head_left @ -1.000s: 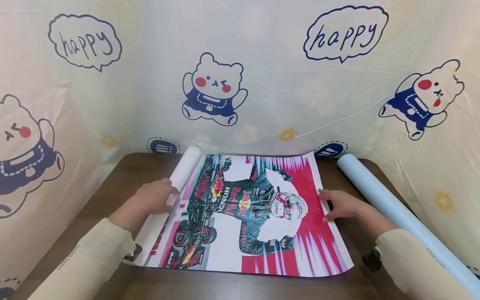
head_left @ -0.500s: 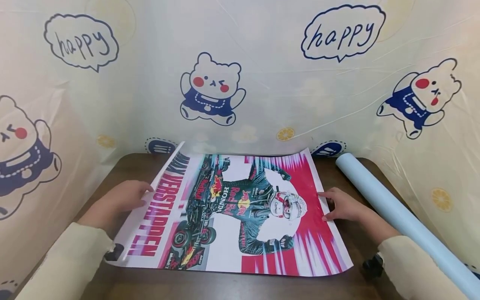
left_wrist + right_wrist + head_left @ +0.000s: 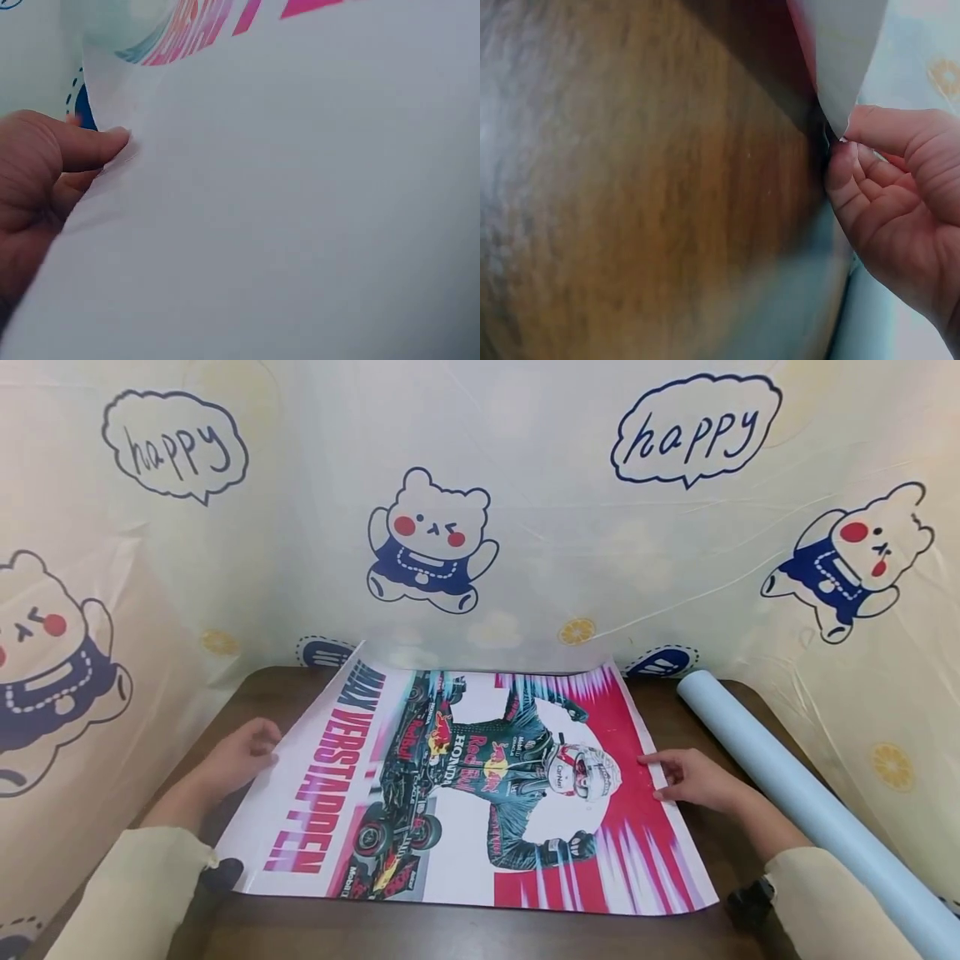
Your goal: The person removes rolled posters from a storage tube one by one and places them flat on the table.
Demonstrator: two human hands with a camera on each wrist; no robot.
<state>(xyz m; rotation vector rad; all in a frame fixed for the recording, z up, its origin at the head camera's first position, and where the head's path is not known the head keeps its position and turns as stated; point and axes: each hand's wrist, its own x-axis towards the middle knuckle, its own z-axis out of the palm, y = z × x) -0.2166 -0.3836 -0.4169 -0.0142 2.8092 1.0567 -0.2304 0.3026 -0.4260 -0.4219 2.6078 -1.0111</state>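
Observation:
A poster [image 3: 461, 802] lies sideways, spread across the table, with a racing driver, a car and large red lettering printed on it. Its left side curves upward a little. My left hand [image 3: 236, 758] pinches the left edge; in the left wrist view the thumb [image 3: 101, 148] presses on the white margin, with fingers behind it. On the opposite edge, my right hand [image 3: 697, 781] pinches the paper between thumb and fingertip, as the right wrist view shows at a corner-like fold of the sheet [image 3: 840, 67].
A long light blue roll [image 3: 795, 785] lies slanting along the right side of the brown wooden table [image 3: 450, 935]. Behind it hangs a pale curtain [image 3: 540, 560] printed with bears and "happy" bubbles. A dark wrist device [image 3: 750, 902] sits by the right sleeve.
The rolled left part of the poster has been unrolled, uncovering the red lettering. My left hand has moved outward to the left, while the right hand has stayed at its edge.

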